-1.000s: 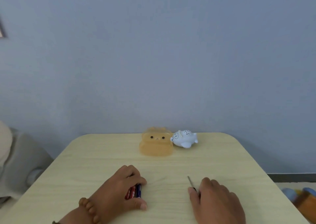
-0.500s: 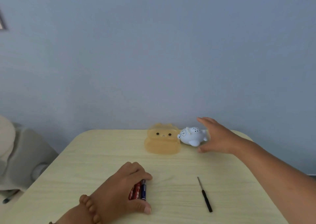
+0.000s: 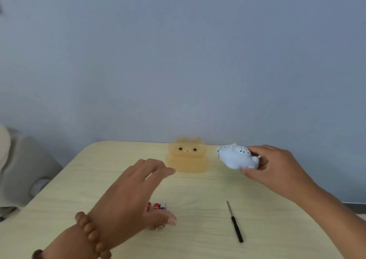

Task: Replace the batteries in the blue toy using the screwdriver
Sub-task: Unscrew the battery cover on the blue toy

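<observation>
Gripping blue toy (image 3: 235, 158), snout leftward, long axis crosswise: right hand (image 3: 277, 166); left hand (image 3: 128, 195) spread above batteries (image 3: 157, 206).

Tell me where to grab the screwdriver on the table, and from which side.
Pinch the black handle of the screwdriver, coming down from above. It lies flat on the table, thick handle nearest you, thin metal shaft pointing away. The right hand holds the blue toy, so the open left hand probably suits.
</observation>
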### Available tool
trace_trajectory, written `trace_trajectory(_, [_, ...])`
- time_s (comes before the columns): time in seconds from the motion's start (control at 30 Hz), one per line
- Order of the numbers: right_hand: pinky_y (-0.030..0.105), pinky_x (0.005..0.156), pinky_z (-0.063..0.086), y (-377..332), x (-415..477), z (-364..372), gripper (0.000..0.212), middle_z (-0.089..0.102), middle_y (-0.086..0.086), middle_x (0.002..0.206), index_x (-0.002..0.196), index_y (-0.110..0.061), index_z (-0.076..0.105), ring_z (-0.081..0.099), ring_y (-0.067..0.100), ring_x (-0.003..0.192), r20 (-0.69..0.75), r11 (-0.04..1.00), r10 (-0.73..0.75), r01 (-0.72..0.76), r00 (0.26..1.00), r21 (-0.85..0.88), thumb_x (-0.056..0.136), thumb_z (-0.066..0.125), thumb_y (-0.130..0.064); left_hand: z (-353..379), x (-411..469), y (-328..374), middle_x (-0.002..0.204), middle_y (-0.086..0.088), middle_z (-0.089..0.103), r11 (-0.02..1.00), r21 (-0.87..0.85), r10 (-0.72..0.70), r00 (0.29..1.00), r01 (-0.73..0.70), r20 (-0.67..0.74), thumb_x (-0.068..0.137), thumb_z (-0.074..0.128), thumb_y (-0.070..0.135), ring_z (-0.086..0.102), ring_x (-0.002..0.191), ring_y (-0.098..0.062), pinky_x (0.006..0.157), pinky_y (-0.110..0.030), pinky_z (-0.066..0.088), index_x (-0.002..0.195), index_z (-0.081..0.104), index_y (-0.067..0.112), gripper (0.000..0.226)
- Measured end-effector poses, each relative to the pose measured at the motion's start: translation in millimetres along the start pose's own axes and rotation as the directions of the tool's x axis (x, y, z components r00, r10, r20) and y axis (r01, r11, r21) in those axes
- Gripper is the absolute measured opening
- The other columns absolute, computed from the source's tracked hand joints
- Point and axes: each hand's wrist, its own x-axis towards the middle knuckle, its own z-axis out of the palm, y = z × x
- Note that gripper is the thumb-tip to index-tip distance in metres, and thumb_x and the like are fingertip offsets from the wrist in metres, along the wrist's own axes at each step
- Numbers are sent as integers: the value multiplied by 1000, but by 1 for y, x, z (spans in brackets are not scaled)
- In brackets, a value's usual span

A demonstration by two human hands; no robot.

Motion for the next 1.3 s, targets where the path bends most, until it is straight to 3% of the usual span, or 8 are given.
trace_trajectory(0.13, [31, 68, 52, -43, -40, -22, 32, 75, 4, 76, 87, -22, 77, 70, 19, 67, 289, 957, 68, -144, 955, 252, 71, 78, -51, -8, 9, 37, 141, 14, 39, 997, 5, 77, 995, -77, -69, 70, 58, 82, 42, 129, -7, 102, -22, 36, 142, 38, 32, 90])
trace_trajectory(0.27, [33, 58, 51, -67, -68, -9, 41, 72, 17, 78, 79, -5, 75, 64, 25, 57, 625, 608, -15, -489, 780, 626, 72, 77, -44, -9, 13, 65, 155, 11, 29, 981, -2, 192, 981, -192, -34, 66, 68, 73, 36, 138, -11, 102, -23, 42, 144, 32, 32, 95])
trace_trajectory(0.53, [28, 50, 44, -71, -83, 8, 58, 69, 18, 73, 84, -3, 67, 59, 20, 48, 791, 495, -31, -678, 611, 543, 87, 63, -61, -5, 0, 70, 146, 35, 29, 963, -244, 108, 994, -110, -22, 68, 72, 65, 45, 128, 9, 88, -27, 55, 131, 38, 50, 73])
trace_trajectory(0.7, [33, 64, 51, -71, -93, 3, 57, 72, -1, 79, 86, -30, 74, 59, 5, 60, 273, 926, 265, -322, 925, 195, 81, 44, -78, -1, 2, 56, 131, 32, 48, 899, -432, -36, 996, 66, 79, 66, 76, 66, 54, 116, 4, 86, -21, 52, 122, 49, 50, 64])
trace_trajectory(0.87, [21, 69, 44, -48, -107, 33, 43, 54, -20, 111, 111, -41, 66, 56, 4, 106, 103, 894, 121, -63, 987, -444, 82, 58, -71, 7, 8, 52, 126, 32, 51, 895, -430, -56, 987, 118, 153, 66, 76, 65, 54, 113, 4, 85, -24, 54, 121, 49, 49, 63])
trace_trajectory(1.0, [10, 45, 23, -29, -113, 41, 27, 61, -16, 78, 62, -32, 68, 63, 12, 65, -29, 910, -13, 0, 999, -415, 59, 94, -34, 17, 12, 53, 124, 31, 50, 899, -422, -44, 982, 120, 185, 66, 73, 68, 52, 114, 4, 86, -24, 52, 120, 49, 49, 62])
trace_trajectory(1.13, [26, 49, 48, -23, -116, 32, 35, 66, -14, 71, 67, -34, 60, 63, 15, 62, -111, 951, 66, -96, 992, -293, 72, 90, -17, 24, 17, 50, 123, 31, 50, 894, -428, -47, 978, 131, 202, 67, 74, 69, 51, 114, 4, 86, -23, 52, 121, 48, 48, 63])
trace_trajectory(1.3, [7, 62, 46, -41, -109, -15, 17, 73, -17, 71, 74, -35, 76, 67, 5, 66, -230, 995, -56, 74, 971, 68, 82, 85, -22, 36, 19, 50, 124, 31, 49, 895, -434, -8, 975, 106, 222, 66, 73, 69, 49, 118, 5, 94, -23, 47, 123, 49, 47, 65])
